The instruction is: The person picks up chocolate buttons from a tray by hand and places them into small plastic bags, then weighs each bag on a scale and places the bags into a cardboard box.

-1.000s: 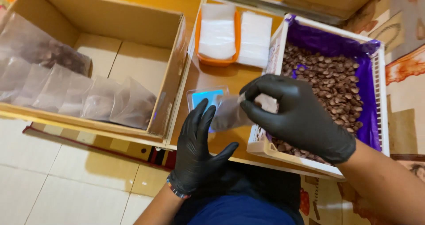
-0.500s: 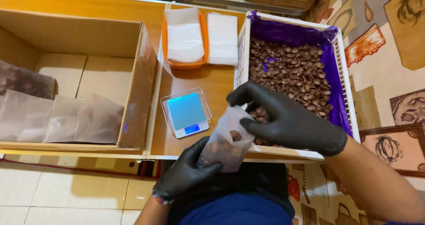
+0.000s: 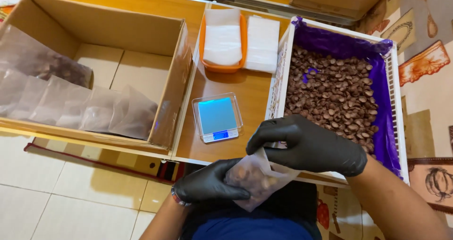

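Both gloved hands close around the small pouch [image 3: 257, 178], left hand [image 3: 210, 185] cupping its base, right hand [image 3: 309, 145] at two o'clock pinching its mouth (soft, light, probably slippery).

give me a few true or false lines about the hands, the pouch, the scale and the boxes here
1. Both the left hand and the right hand hold the translucent pouch. True.
2. The pouch rests on the small scale. False: the scale's platform is bare.
3. The white crate has a purple liner. True.
4. The cardboard box holds only loose nuts. False: filled pouches lean inside it.
5. The hands are bare. False: both wear black gloves.
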